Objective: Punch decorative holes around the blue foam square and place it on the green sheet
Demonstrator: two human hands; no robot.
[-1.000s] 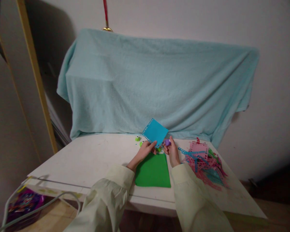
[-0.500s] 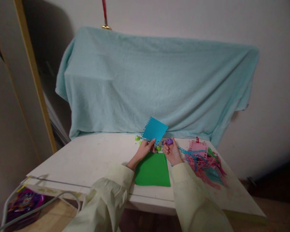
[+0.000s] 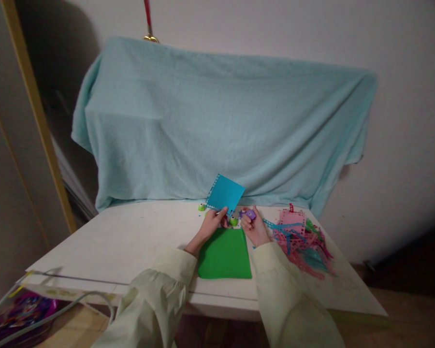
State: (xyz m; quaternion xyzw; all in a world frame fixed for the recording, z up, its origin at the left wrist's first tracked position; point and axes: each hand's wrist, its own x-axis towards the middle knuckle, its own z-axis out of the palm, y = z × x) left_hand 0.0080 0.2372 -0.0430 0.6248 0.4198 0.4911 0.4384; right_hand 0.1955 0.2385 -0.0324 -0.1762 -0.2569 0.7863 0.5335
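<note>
Turned the purple piece (image 3: 251, 214) within the right hand (image 3: 254, 232) since half a second ago, now showing an eye-like spot. Grasping that piece between curled fingers and thumb, just right of the blue sheet (image 3: 225, 193). Pinching the blue sheet by the near corner in the left hand (image 3: 212, 223), with thumb on top, tilted up and away from the grip. Can make out punched holes along the left edge. Between the two grips, see a small green piece (image 3: 234, 221); beyond the left hand, spot another green piece (image 3: 202, 207). Just nearer than the left grip, find a green sheet (image 3: 224, 253) lying on the table (image 3: 112, 246). Right of the right grip, find a loose heap of paper scraps (image 3: 293, 241), mostly pink. Beyond both hands, see a pale blue towel (image 3: 221, 121) hanging down. Well left of the grip and lower, see a purple bag (image 3: 25, 311); cannot tell the contents.
</note>
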